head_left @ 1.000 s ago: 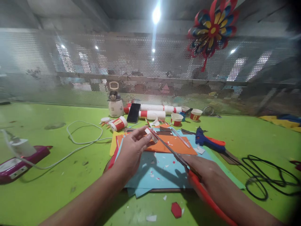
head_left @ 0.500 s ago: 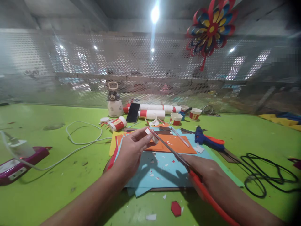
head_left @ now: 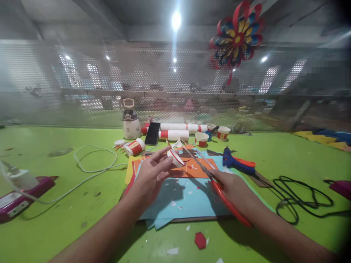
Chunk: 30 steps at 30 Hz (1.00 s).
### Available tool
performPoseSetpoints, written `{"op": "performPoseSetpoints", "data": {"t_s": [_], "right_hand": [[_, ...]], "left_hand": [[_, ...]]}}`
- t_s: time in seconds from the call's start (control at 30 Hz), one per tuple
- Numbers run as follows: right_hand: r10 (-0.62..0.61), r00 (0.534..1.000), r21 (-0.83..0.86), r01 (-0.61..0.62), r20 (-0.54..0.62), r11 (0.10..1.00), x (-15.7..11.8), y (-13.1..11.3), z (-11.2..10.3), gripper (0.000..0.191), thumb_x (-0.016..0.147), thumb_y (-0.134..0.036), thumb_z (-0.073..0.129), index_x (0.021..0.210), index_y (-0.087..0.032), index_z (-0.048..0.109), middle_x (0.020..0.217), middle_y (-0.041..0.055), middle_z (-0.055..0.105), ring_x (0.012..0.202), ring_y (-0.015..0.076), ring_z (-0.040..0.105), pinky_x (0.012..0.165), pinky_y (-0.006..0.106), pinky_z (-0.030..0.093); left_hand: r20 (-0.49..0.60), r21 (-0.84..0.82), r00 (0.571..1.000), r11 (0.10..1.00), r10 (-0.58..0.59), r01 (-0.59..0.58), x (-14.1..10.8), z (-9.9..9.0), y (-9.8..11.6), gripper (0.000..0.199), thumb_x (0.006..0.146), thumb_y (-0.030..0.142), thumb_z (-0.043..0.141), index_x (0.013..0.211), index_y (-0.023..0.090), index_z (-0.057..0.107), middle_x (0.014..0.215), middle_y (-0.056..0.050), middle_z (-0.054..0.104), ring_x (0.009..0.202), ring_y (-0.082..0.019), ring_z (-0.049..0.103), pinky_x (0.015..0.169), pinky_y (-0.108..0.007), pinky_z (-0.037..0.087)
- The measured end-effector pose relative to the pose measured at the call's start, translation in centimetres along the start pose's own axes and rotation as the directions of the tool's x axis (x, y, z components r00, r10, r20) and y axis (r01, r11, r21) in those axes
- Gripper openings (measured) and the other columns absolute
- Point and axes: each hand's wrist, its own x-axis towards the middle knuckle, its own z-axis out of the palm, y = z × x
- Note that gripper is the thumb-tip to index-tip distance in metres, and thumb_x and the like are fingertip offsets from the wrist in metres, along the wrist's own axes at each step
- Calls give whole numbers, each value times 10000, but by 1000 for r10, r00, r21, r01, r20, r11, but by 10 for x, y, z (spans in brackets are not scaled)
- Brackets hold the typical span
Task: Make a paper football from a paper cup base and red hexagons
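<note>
My left hand (head_left: 150,171) pinches a small white cup piece with a red edge (head_left: 176,158) between thumb and fingers. In my right hand (head_left: 233,186) are scissors with red handles (head_left: 229,202), their blades parted and pointing up and left, a little to the right of the white piece. Both hands are above a stack of coloured sheets: light blue (head_left: 189,201) in front, orange (head_left: 201,168) behind. Small red and white scraps lie scattered on the blue sheet. A red hexagonal piece (head_left: 200,240) rests on the green table near the front.
A blue glue gun (head_left: 236,162) with a black cable lies at the right. Behind the sheets are a phone (head_left: 152,134), a bottle (head_left: 131,126) and paper cups (head_left: 223,133). A purple power strip (head_left: 30,193) with a white cable sits at the left.
The scissors have moved off the white piece and their blades have opened. My left hand has turned the piece, showing its curved side. The camera view has shifted slightly.
</note>
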Motion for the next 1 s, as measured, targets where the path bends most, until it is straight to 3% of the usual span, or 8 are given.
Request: {"op": "performPoseSetpoints", "data": {"t_s": [0.17,0.3,0.53,0.7,0.83,1.0], "right_hand": [[41,997,-39,-38,62,999,6,1,4,291,859,-138,454,1026,-161,691,956,132,750,858,288,684,643,297,413],[69,994,-58,-64,89,996,9,-1,4,251,853,-145,474,983,-164,687,940,126,749,862,282,679,626,287,373],[61,991,-95,-50,122,994,8,-5,3,195,890,-210,485,919,-161,672,890,121,740,796,253,670,590,284,344],[37,993,-119,-23,113,993,4,-8,5,189,904,-222,503,981,-146,658,894,81,722,799,212,653,651,305,411],[32,996,-107,-22,88,994,3,-10,8,207,886,-268,530,991,-166,677,907,114,741,815,259,672,609,295,393],[49,998,-56,-47,33,997,8,-7,2,365,882,-444,543,1120,-196,664,971,120,753,866,291,687,631,292,415]], "left_hand": [[111,-52,989,993,-95,101,-3,2,7,461,838,205,637,1285,154,536,1026,-142,711,933,-317,701,709,-376,590],[52,-103,995,991,-83,88,1,-1,10,392,851,211,611,1232,122,584,1047,-150,713,975,-297,691,793,-335,576],[25,-139,995,986,-93,95,7,-4,13,468,838,185,583,1302,152,529,975,-136,724,912,-251,704,732,-292,560],[32,-77,995,993,-90,92,7,-4,12,509,807,198,624,1305,179,520,967,-113,716,859,-203,692,736,-278,538],[87,-14,992,995,-96,98,9,-9,10,461,804,218,646,1253,206,545,903,-72,706,802,-155,673,681,-228,514],[72,50,986,987,-153,150,14,-15,4,309,825,303,594,1074,120,603,823,-103,691,688,-159,651,592,-243,501]]}}
